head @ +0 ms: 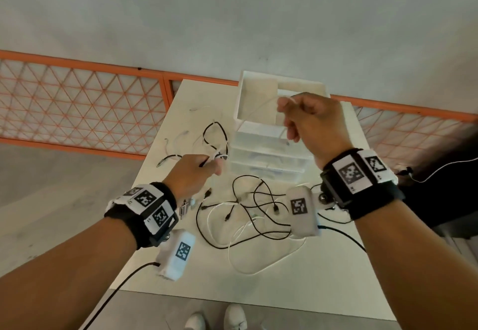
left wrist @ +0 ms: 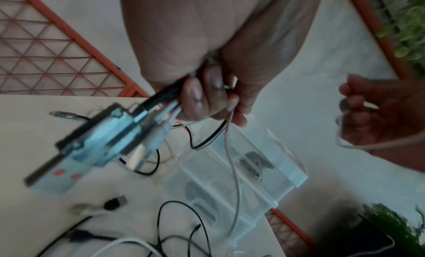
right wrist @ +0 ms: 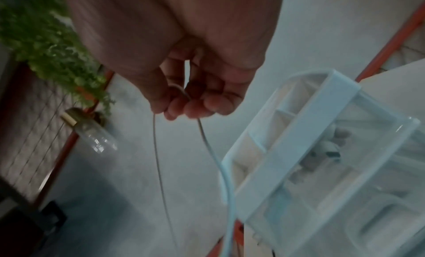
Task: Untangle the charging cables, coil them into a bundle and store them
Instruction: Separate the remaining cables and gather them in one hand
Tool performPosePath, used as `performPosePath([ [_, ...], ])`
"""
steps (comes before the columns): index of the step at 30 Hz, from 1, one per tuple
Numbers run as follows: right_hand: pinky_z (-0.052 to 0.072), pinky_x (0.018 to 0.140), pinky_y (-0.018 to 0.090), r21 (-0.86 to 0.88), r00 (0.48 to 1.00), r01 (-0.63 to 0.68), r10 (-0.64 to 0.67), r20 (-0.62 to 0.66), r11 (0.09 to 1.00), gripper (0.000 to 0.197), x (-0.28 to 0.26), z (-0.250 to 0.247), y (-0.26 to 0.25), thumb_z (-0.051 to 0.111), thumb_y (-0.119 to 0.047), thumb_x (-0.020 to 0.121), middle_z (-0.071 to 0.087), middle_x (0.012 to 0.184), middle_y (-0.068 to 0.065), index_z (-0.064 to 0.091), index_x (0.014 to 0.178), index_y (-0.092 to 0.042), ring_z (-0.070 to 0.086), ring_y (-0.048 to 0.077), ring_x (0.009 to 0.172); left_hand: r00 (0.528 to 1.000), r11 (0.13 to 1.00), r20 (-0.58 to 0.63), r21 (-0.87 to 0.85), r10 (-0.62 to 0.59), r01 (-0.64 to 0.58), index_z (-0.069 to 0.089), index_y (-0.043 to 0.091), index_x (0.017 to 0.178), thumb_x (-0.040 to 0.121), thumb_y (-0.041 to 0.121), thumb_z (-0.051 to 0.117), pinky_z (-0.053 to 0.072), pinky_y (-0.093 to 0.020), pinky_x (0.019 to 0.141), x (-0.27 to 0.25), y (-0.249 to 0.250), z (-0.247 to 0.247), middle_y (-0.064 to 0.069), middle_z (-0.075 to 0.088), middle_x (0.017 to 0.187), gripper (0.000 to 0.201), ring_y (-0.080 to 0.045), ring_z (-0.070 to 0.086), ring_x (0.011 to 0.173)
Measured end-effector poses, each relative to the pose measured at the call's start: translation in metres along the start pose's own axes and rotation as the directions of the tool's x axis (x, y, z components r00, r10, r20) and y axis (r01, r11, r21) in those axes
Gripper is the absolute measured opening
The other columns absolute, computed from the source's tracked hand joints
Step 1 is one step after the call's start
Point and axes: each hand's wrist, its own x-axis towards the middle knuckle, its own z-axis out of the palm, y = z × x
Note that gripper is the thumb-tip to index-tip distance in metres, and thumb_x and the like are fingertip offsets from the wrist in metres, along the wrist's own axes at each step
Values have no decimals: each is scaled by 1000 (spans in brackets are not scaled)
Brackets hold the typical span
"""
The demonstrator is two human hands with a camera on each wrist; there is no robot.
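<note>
A thin white cable (head: 261, 108) is held up above the table (head: 165, 259) between the two hands. The right hand (head: 309, 120) is raised in front of the open top of the drawer box (head: 241, 91), with its fingers curled and the cable pinched between thumb and fingertips; in the right wrist view a small loop of the cable is seen inside the fingers (right wrist: 200, 106), and two strands hang down from them, their long axis nearly vertical. The left hand (head: 194, 174) is held lower and to the left, just above the table, its fingers closed around a bunch of black and white cables (left wrist: 161, 97) together with a blurred connector end; what kind of connector it is cannot be told. From the left hand the white cable is seen to run down and across toward the right hand, in front of the clear drawers (left wrist: 232, 179).

The rest of the cables (head: 248, 215) are left lying in a loose tangle on the near middle of the table, black and white strands crossing one another, with several plug ends pointing different ways. A smaller black loop (head: 216, 135) lies beside the box on its left. A few small objects can be made out inside the clear drawers, but they are too blurred to be named.

Beyond the table an orange lattice fence (head: 82, 102) is seen on a grey floor.
</note>
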Motion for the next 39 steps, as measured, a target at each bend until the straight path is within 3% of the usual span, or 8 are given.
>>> performPosePath([
  [6, 43, 53, 29, -91, 981, -194, 191, -36, 977, 23, -3, -30, 47, 73, -34, 89, 61, 55, -5, 75, 76, -15, 49, 14, 46, 998, 942, 28, -330, -56, 62, 64, 4, 81, 97, 30, 60, 23, -23, 44, 1, 5, -35, 5, 32, 54, 31, -10, 25, 43],
  [18, 34, 42, 25, 56, 952, -296, 290, 94, 954, 27, -19, -20, 29, 60, -22, 98, 53, 56, 6, 72, 86, -2, 42, 17, 42, 971, 929, -214, -369, -109, 23, 62, 7, 78, 92, 19, 68, 27, -20, 37, 2, 11, -65, 1, 36, 58, 20, -10, 26, 42],
  [23, 33, 49, 24, -51, 941, -167, 175, 288, 985, 26, -29, -5, 14, 55, -25, 102, 50, 54, -2, 74, 89, -13, 40, 11, 45, 988, 923, -154, -374, 35, -91, 56, 19, 62, 83, 30, 76, 25, -24, 44, -18, 28, -66, 4, 33, 53, 30, -12, 25, 46],
  [26, 37, 63, 19, -261, 847, 135, 25, 531, 956, 26, -42, 18, -5, 46, -30, 105, 58, 58, -26, 72, 100, -28, 51, -7, 53, 980, 942, -13, -274, 200, -196, 71, 21, 102, 76, 35, 78, 33, -18, 47, -31, 46, -45, 5, 35, 61, 30, -10, 31, 51],
  [28, 44, 63, 23, -262, 816, 249, -56, 575, 932, 27, -47, 30, -22, 43, -35, 106, 66, 72, -22, 70, 106, -32, 53, -1, 55, 959, 947, 101, -215, 264, -238, 69, 13, 108, 80, 29, 77, 35, -14, 47, -30, 53, -26, 8, 39, 60, 33, -6, 34, 49],
  [31, 45, 54, 31, -102, 913, 183, -130, 387, 978, 28, -35, 29, -40, 44, -29, 106, 63, 67, -22, 68, 92, -33, 48, 19, 52, 969, 982, 173, -98, 174, -159, 69, 5, 88, 82, 31, 77, 33, -14, 44, -23, 45, -12, 12, 44, 53, 28, -4, 34, 44],
  [34, 40, 54, 29, 64, 981, 134, -142, 129, 989, 31, -11, 11, -54, 44, -28, 105, 48, 62, 1, 68, 87, -27, 41, 21, 53, 983, 998, 180, 43, 35, -43, 66, 23, 61, 88, 41, 69, 27, -18, 42, -21, 12, -12, 12, 37, 45, 33, -6, 27, 40],
  [39, 55, 61, 33, 130, 981, 194, -189, -49, 972, 35, 12, -2, -67, 42, -38, 106, 49, 66, 1, 69, 91, -20, 54, 18, 61, 993, 971, 69, 228, -92, 74, 65, 15, 66, 92, 45, 63, 26, -25, 47, -30, -44, -26, 10, 35, 44, 39, -5, 30, 36],
])
